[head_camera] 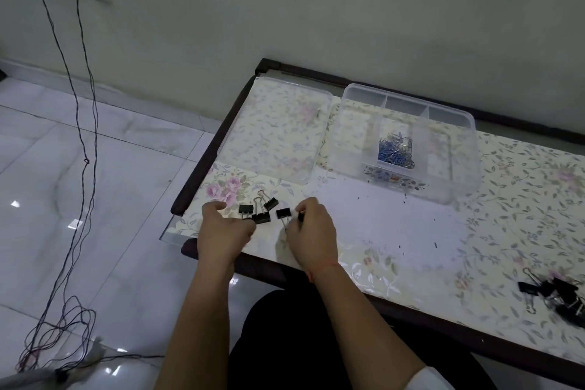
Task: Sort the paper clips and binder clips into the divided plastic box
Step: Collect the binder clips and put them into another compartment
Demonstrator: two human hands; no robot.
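Note:
Several black binder clips (260, 214) lie near the table's front left corner. My left hand (223, 231) hovers just left of them with fingers curled, holding nothing that I can see. My right hand (311, 233) pinches a small black binder clip (299, 217) at its fingertips, next to another clip (283, 213). The clear divided plastic box (408, 142) stands at the back of the table. Its middle compartment holds a heap of blue and silver paper clips (396, 150).
The box's clear lid (275, 133) lies flat to the left of the box. A second heap of black binder clips (560, 296) sits at the table's front right edge. Cables (82, 168) hang from wall sockets over the tiled floor at left.

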